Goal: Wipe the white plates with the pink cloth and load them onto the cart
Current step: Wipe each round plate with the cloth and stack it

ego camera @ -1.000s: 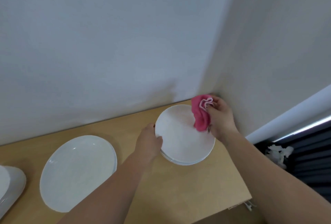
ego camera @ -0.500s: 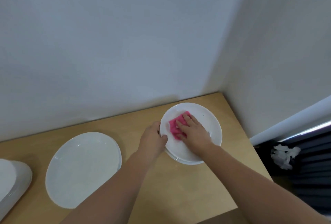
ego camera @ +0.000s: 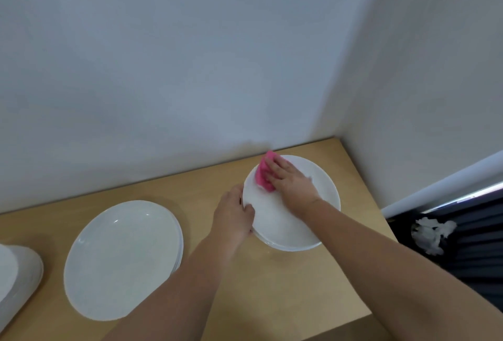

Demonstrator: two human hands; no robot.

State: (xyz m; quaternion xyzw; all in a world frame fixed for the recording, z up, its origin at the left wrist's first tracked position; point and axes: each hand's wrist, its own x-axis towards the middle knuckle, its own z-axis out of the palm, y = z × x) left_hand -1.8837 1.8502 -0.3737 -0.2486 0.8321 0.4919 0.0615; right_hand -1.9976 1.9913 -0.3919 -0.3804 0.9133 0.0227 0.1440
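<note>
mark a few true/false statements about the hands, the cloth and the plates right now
1. The right hand presses the pink cloth flat on the corner plate stack. True.
2. The left hand hangs free, touching nothing. False: it grips the corner plate stack at its left rim.
3. A second plate stack sits left of both hands. True.
4. The pink cloth is at the plate's near edge. False: it is at the far left edge, by the wall.

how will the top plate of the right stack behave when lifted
Probably stiff and breakable: the top plate looks like glossy white china. Likely slippery; the left hand holds its rim while the right hand presses the pink cloth on it. Stacked on other plates, it may slide first.
</note>
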